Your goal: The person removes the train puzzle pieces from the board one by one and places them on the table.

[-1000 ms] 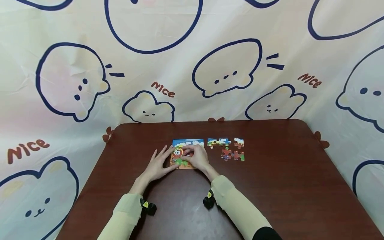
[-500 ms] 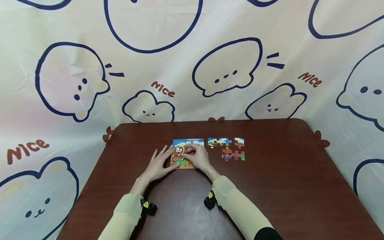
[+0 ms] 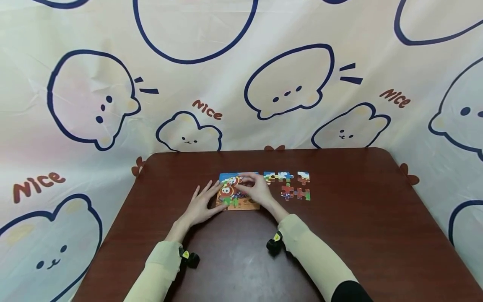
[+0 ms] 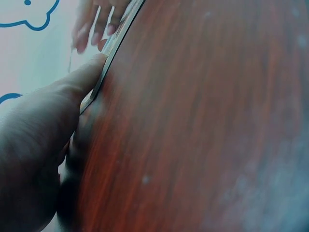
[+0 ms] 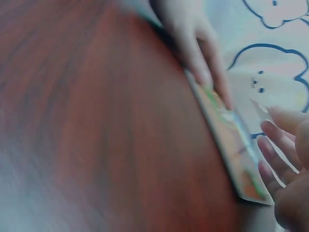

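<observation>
A flat picture puzzle board (image 3: 247,205) with a blue sky and red cartoon characters lies on the brown table. My left hand (image 3: 200,209) rests at its left side, fingers spread and straight over the left edge, thumb along the near edge. In the left wrist view the left thumb (image 4: 89,75) touches the board's rim. My right hand (image 3: 259,191) is over the board's right part and pinches a puzzle piece (image 3: 232,181) between thumb and forefinger. The right wrist view shows this thin piece (image 5: 260,109) edge-on, raised above the board, the other fingers loosely bent.
Several loose puzzle pieces (image 3: 286,192) lie in two rows right of the board, close by the right hand. The brown table (image 3: 358,235) reaches to a pale curtain (image 3: 234,84) with cartoon outlines behind it. Both forearms wear cream sleeves with black wrist devices.
The right hand has lifted the puzzle piece off the board and moved up and right, uncovering a red character printed below. The left hand stays in place; the head view has shifted slightly.
</observation>
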Demonstrator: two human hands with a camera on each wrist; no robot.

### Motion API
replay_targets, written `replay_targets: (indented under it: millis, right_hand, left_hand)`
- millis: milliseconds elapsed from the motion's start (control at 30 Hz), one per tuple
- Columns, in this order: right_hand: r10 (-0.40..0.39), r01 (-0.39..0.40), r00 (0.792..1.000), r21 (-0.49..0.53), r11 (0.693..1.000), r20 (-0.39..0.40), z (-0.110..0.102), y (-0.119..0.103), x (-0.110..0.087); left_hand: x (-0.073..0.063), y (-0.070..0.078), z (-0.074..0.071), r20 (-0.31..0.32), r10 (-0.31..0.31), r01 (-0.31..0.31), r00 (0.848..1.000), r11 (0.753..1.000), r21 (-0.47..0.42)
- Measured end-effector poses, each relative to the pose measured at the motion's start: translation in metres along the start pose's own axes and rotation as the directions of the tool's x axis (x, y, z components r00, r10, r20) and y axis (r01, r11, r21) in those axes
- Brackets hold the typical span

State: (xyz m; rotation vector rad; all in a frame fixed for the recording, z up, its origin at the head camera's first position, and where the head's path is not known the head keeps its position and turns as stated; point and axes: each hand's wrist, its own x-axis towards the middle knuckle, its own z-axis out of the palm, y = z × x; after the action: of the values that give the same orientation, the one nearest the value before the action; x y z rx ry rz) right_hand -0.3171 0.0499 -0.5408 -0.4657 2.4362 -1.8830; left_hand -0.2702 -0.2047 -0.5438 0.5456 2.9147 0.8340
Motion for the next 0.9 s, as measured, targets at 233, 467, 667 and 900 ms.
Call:
replay_targets:
  millis: [233, 467, 667, 900]
  right_hand:
    - [0.008, -0.006, 1.0, -0.06, 0.998, 0.024, -0.04, -0.007, -0.01]
    - [-0.017, 0.024, 0.999, -0.144, 0.989, 0.045, -0.074, -0.005, -0.029]
    - [-0.003, 0.016, 0.998, -0.238, 0.971, 0.057, -0.093, 0.003, -0.042]
    - [-0.024, 0.041, 0.998, -0.298, 0.954, 0.06, -0.107, 0.007, -0.048]
  left_hand:
    - [-0.001, 0.002, 0.0, 0.0, 0.011, -0.011, 1.0, 1.0, -0.012]
    - [0.0, -0.001, 0.001, -0.007, 0.007, -0.007, 1.0, 1.0, -0.015]
    - [-0.001, -0.001, 0.002, -0.004, 0.0, 0.0, 1.0, 1.0, -0.005]
    - [0.0, -0.003, 0.003, -0.013, -0.003, 0.003, 1.0, 1.0, 0.002]
